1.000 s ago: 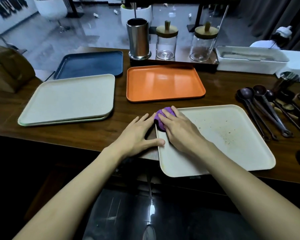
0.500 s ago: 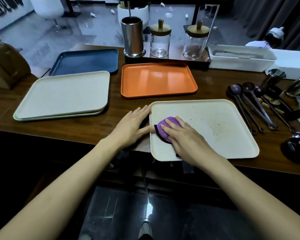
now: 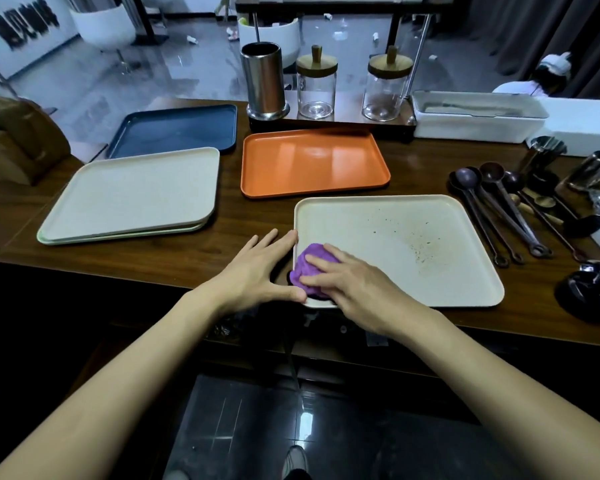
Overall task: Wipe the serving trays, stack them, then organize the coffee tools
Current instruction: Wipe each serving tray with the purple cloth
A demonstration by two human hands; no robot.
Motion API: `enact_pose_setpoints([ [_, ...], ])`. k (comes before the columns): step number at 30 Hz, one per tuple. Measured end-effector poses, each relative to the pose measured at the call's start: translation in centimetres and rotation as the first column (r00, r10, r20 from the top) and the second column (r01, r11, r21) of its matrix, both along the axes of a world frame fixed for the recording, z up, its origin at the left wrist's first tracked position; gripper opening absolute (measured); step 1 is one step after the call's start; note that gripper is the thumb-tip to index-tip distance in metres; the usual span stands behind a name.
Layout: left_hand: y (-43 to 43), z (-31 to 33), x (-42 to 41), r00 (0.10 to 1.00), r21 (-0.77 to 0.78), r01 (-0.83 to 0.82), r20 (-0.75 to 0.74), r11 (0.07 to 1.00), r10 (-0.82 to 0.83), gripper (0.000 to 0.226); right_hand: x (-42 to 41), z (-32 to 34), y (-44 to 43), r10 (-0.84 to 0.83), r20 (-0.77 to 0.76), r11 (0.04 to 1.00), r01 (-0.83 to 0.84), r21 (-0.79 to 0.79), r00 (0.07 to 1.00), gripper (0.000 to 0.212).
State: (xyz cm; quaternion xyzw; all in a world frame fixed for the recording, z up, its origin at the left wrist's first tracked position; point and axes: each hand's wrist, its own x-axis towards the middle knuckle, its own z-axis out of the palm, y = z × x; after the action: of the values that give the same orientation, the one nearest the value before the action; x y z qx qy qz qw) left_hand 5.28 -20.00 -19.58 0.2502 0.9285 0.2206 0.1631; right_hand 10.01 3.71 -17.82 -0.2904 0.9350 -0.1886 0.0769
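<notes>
Pressing a purple cloth (image 3: 307,268) onto the near left corner of a cream tray (image 3: 395,233) with the right hand (image 3: 354,289), fingers nearly straight and flat on top, gripping nothing. Part of the cloth and that corner hidden under the palm. Bracing the tray's left rim with the left hand (image 3: 253,271), fingers spread and straight, thumb tip against the cloth's near side. Dark specks (image 3: 420,244) on the tray, right of the wiping fingers. Beyond the fingertips, one orange tray (image 3: 312,161). Left of the left fingers, a stack of pale trays (image 3: 132,192), two edges showing, then one navy tray (image 3: 177,128). Far right, long dark spoons (image 3: 492,216), at least four, overlapping and hard to count; other tools cut off by the frame. Farthest back, one steel cup (image 3: 264,81) and two glass jars (image 3: 316,88).
</notes>
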Motion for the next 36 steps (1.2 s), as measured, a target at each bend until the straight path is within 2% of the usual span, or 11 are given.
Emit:
enact_pose_setpoints([
  [4, -0.1, 0.0, 0.0, 1.0, -0.015, 0.005, 0.0, 1.0, -0.005, 0.129, 0.2, 0.5, 1.4, 0.113, 0.042, 0.992, -0.115, 0.048, 0.993, 0.044],
  [12, -0.1, 0.3, 0.0, 1.0, -0.066, 0.02, 0.018, 0.998, -0.019, 0.116, 0.4, 0.4, 2.4, 0.107, 0.054, 0.994, -0.108, 0.015, 0.993, 0.037],
  [16, 0.0, 0.4, 0.0, 1.0, -0.062, 0.023, 0.022, 0.998, -0.022, 0.115, 1.5, 1.5, 7.2, 0.0, 0.107, 1.0, 0.002, -0.019, 0.994, 0.031],
  [21, 0.0, 0.3, 0.0, 0.999, -0.053, 0.034, 0.024, 0.998, -0.033, 0.114, 1.8, 1.2, 11.7, -0.172, 0.116, 0.983, 0.162, 0.085, 0.978, 0.041],
  [28, 0.1, 0.4, 0.1, 0.999, -0.043, 0.04, 0.036, 0.998, -0.038, 0.114, -4.8, 0.5, 5.7, -0.448, 0.033, 0.883, 0.436, 0.172, 0.894, 0.061],
  [31, 0.1, 0.1, 0.1, 0.999, -0.042, 0.049, 0.02, 0.998, -0.048, 0.118, -5.1, -0.3, -0.8, -0.336, -0.064, 0.92, 0.342, 0.191, 0.94, 0.07],
  [33, 0.1, 0.0, 0.1, 0.998, -0.046, 0.06, 0.01, 0.997, -0.059, 0.119, -4.2, -0.7, -3.8, -0.295, -0.053, 0.943, 0.3, 0.143, 0.954, 0.059],
  [36, 0.0, 0.0, 0.0, 0.997, -0.088, 0.076, -0.01, 0.993, -0.077, 0.118, -3.8, -0.1, -2.9, -0.314, -0.028, 0.942, 0.316, 0.112, 0.949, 0.053],
])
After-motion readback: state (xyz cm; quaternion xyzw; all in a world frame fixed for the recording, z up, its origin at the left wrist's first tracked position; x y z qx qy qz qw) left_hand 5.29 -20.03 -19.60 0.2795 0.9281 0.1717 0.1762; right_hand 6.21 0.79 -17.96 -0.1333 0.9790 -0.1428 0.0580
